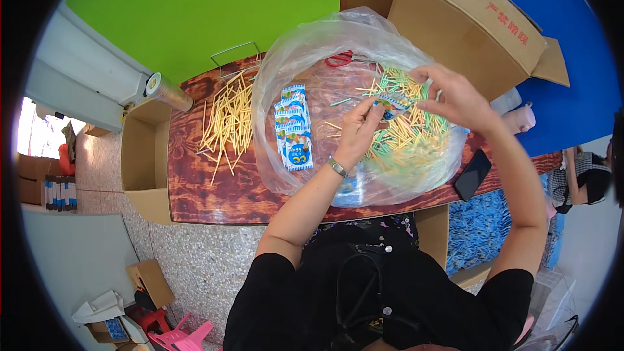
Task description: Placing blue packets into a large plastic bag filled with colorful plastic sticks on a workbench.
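My left hand, with a watch on its wrist, grips a small blue printed packet between thumb and fingers. Just right of the packet, my right hand is raised with fingers bent and a gap between thumb and forefinger. No item shows in it. Beneath both hands, a heap of thin yellow and pale green sticks lies on a large clear plastic bag with a rolled rim. Several blue-and-white packets overlap in a column left of my left hand.
Loose yellow sticks lie outside the bag on the wood-patterned table. Red-handled scissors rest near the bag's far side. A dark phone is at the right edge. Cardboard boxes stand behind, a clear cylinder at left.
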The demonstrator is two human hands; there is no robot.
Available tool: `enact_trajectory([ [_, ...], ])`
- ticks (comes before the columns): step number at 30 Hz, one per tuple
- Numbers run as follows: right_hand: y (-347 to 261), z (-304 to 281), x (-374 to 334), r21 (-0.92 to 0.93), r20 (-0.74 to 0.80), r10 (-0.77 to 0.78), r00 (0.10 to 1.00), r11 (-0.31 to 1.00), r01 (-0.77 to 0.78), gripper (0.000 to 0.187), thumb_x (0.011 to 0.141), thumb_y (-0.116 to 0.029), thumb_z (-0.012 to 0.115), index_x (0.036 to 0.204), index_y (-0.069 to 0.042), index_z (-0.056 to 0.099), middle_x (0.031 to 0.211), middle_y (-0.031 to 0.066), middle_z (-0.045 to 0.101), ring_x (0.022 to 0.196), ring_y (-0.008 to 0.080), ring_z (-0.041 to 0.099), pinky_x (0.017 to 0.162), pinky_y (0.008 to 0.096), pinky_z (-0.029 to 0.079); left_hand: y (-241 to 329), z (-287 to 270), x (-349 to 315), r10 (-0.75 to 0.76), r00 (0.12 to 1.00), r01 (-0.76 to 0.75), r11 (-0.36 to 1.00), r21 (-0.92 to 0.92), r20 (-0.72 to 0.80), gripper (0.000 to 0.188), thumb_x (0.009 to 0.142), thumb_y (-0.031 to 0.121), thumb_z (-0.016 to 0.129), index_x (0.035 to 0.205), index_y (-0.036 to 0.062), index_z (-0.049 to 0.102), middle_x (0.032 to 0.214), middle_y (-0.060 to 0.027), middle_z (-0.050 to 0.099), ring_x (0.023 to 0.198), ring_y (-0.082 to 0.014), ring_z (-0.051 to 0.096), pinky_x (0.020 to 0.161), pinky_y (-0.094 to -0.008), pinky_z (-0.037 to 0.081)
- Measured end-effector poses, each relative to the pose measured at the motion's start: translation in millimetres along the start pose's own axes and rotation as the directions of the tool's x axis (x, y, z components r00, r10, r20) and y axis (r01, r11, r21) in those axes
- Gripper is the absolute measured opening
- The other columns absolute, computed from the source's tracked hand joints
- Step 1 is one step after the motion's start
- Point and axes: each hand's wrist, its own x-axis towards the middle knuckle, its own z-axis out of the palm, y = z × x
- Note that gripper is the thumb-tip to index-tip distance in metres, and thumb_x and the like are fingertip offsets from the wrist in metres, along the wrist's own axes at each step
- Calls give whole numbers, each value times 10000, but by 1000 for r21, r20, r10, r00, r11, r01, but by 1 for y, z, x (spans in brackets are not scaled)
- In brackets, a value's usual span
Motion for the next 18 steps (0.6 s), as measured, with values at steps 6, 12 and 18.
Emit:
enact_trajectory([
  [6, 1, 54, -1, 75, -244, 32, 969, 997, -14, 388, 800, -62, 719, 1162, -31, 584, 948, 141, 674, 800, 227, 654, 662, 336, 514, -5, -8, -8, 56, 998, -56, 998, -4, -20, 232, 977, 177, 558, 1086, -3, 656, 937, -15, 642, 822, -96, 615, 716, -242, 553],
  [12, -12, 105, 40, 87, -250, -201, 947, 970, 228, 203, 828, -50, 673, 1029, -35, 651, 934, 126, 673, 843, 263, 662, 710, 347, 511, 10, -71, -57, 214, 964, -83, 807, 584, -159, 168, 938, 118, 595, 998, -27, 657, 976, -87, 641, 847, -110, 622, 707, -264, 526],
  [18, -29, 214, 92, 390, -96, -232, 968, 886, 251, 162, 830, -96, 636, 984, -47, 624, 910, 166, 659, 876, 365, 631, 770, 424, 495, 7, -136, -108, 311, 835, 63, 766, 640, -454, 407, 862, 126, 684, 1223, -4, 549, 1214, -174, 569, 1052, -246, 604, 858, -346, 512],
])
